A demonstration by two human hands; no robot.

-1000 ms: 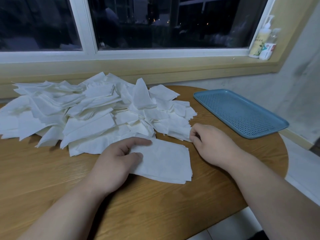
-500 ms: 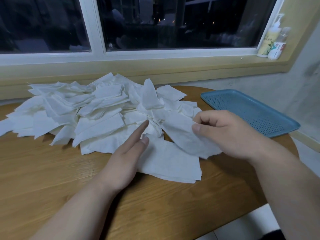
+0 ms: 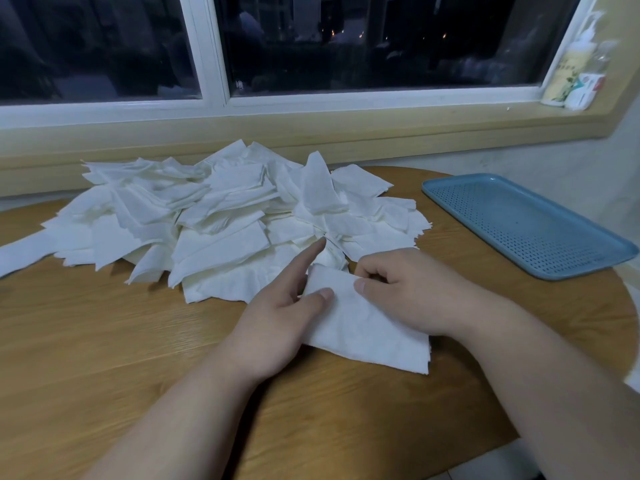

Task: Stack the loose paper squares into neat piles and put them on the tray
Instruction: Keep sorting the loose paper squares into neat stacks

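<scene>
wooden table (image 3: 104, 358) by window (image 3: 346, 46). small pile (image 3: 374, 337) lies left of tray (image 3: 519, 226); left hand (image 3: 273, 323) flat, thumb pressing it; right hand (image 3: 415, 292) pinches its far edge. likely soft, light: grip at edges.

2 bare forearms, bare left hand (image 3: 277, 320), bare right hand (image 3: 415, 292), short trimmed fingernails

The right hand (image 3: 408, 292), which a second ago pinches a square (image 3: 341, 284) at the heap's (image 3: 207, 216) near right edge and then lifts it clear, is now down on the stack (image 3: 377, 344), its grip at the square's far edge. The left hand (image 3: 277, 317) has uncurled; its thumb rests on the stack's left edge, forefinger straight toward the heap.
</scene>
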